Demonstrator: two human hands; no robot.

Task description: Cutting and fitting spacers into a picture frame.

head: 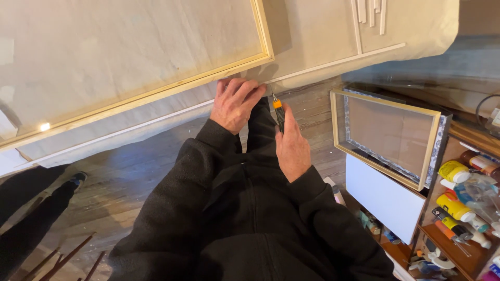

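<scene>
- The utility knife [279,112], dark with an orange collar, sits in the right hand [291,145]; the fingers are wrapped shut around its handle, and its thin blade tip points up and slightly left from that hand, reaching the overhanging edge of the canvas [156,117].
- The knife's long axis runs nearly straight away from the person's body, crossing the tabletop edge at a steep angle rather than lying along it.
- The left hand [235,101] lies just left of the blade tip, flat and spread, fingers pressed onto the canvas where it folds over the tabletop edge; it grips nothing, only presses down. It is the nearer hand to the fold, and its fingertips are close beside the blade.
- Just above the left hand's fingertips is the corner of a pale wooden frame [156,91] lying on the canvas; its lower rail slopes away down-left from the hands.
- A thin white strip [333,61] runs along the cloth up-right of the knife, and a few short white sticks [371,11] lie further beyond.
- Below the hands the cloth hangs off the tabletop [432,26], with open wooden floor [114,177] under it: free room towards the person's body and leftward along the edge.
- To the right of the right hand, well apart, a second framed panel [388,135] leans on a shelf [442,244] crowded with bottles [454,171].
</scene>
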